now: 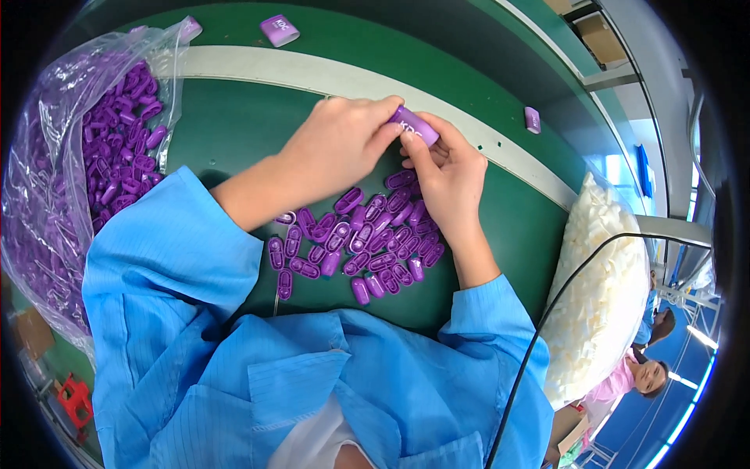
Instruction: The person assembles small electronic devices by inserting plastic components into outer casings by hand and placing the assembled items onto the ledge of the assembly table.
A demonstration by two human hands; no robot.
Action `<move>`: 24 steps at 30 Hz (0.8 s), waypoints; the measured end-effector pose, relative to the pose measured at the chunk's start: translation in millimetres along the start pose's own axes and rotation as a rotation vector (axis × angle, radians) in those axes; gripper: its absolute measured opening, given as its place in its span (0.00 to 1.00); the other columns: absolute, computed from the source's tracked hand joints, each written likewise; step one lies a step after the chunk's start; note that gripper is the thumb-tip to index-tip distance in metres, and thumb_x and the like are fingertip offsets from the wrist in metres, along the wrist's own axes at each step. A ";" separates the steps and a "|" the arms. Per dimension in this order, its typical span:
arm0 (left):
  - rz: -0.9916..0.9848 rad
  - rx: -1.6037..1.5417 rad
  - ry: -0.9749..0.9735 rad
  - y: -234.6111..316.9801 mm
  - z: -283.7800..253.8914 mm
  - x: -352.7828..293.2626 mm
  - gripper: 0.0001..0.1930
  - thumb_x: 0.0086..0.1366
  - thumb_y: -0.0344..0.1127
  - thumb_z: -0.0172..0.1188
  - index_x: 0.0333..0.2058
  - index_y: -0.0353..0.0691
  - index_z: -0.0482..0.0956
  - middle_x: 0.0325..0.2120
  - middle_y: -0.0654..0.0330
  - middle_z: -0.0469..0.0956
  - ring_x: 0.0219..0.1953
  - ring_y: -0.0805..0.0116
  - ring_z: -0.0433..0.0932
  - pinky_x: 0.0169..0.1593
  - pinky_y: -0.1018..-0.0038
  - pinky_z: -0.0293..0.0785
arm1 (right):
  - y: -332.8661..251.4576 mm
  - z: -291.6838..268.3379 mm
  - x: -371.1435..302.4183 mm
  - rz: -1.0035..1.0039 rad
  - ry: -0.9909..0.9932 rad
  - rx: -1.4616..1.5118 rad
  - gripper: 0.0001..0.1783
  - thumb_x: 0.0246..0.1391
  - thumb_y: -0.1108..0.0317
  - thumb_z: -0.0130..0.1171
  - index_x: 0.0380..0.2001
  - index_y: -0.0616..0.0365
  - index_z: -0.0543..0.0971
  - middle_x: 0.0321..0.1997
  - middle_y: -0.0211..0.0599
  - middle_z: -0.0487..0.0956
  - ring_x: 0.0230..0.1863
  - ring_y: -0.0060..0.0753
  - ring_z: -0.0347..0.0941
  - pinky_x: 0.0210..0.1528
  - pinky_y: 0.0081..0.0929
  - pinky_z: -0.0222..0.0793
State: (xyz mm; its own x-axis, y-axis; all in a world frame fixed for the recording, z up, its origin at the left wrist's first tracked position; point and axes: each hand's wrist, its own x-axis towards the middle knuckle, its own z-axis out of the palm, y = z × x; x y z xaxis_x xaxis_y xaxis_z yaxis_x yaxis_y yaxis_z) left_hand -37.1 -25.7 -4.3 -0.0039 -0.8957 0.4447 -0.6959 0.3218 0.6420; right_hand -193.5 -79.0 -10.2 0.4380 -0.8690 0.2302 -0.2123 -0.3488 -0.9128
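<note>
Between my two hands is a small purple plastic case (418, 127) with white lettering, tilted over the far part of the green work surface (242, 129). Its left end is pinched by the thumb and fingers of my left hand (348, 141). At the other end, my right hand (451, 168) grips it with the thumb in front and curled fingers behind. Just below lies a loose pile of oval purple plastic caps (379, 238), many with their hollow side up. My fingers hide part of the case.
To the left a clear plastic bag (58, 148) holds many purple caps. Beyond a pale rail (258, 69), purple cases (279, 30) lie spaced out on a green strip. A bag of cream pieces (598, 289) stands right, a black cable (539, 332) crossing it. Another person (613, 383) is farther off.
</note>
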 end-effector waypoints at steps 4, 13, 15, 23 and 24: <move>-0.230 -0.349 -0.010 -25.3 6.3 22.4 0.14 0.56 0.34 0.60 0.39 0.31 0.77 0.25 0.55 0.79 0.26 0.73 0.77 0.32 0.78 0.73 | 9.4 -20.4 21.3 -0.067 -0.012 -0.225 0.17 0.50 0.64 0.61 0.41 0.63 0.77 0.32 0.39 0.79 0.28 0.21 0.74 0.29 0.18 0.69; -0.330 0.376 0.023 -57.2 -32.6 59.2 0.25 0.54 0.44 0.59 0.46 0.33 0.73 0.46 0.44 0.69 0.49 0.48 0.66 0.53 0.64 0.62 | 62.5 -134.8 119.1 0.278 0.198 -1.265 0.23 0.43 0.58 0.58 0.40 0.63 0.76 0.39 0.52 0.78 0.43 0.52 0.73 0.47 0.41 0.68; 0.294 0.567 0.465 -73.0 -19.7 51.4 0.14 0.51 0.35 0.59 0.37 0.37 0.79 0.32 0.54 0.76 0.33 0.57 0.76 0.38 0.69 0.73 | 68.5 -137.7 125.9 0.355 0.161 -1.253 0.24 0.41 0.58 0.59 0.40 0.64 0.77 0.40 0.53 0.77 0.43 0.52 0.74 0.47 0.41 0.69; 0.108 0.209 -0.307 19.3 12.6 -14.2 0.11 0.50 0.33 0.63 0.31 0.35 0.78 0.32 0.58 0.71 0.37 0.60 0.72 0.40 0.69 0.72 | 21.3 -54.8 36.9 0.041 0.028 -0.240 0.13 0.46 0.63 0.63 0.33 0.59 0.81 0.30 0.32 0.77 0.27 0.19 0.69 0.28 0.17 0.64; 0.077 0.193 -0.313 17.8 13.4 -15.7 0.09 0.51 0.32 0.62 0.31 0.34 0.78 0.30 0.58 0.72 0.33 0.61 0.73 0.37 0.70 0.72 | 13.6 -47.4 25.3 0.113 -0.046 -0.099 0.11 0.49 0.66 0.62 0.34 0.62 0.80 0.31 0.31 0.76 0.27 0.15 0.68 0.27 0.13 0.64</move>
State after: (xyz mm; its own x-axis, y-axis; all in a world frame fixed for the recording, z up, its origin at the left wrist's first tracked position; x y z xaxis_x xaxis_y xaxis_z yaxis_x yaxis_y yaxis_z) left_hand -59.0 -10.0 -8.2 -0.2600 -0.9310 0.2560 -0.8074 0.3551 0.4711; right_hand -226.6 -122.4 -0.8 0.4458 -0.8883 0.1103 -0.3464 -0.2848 -0.8938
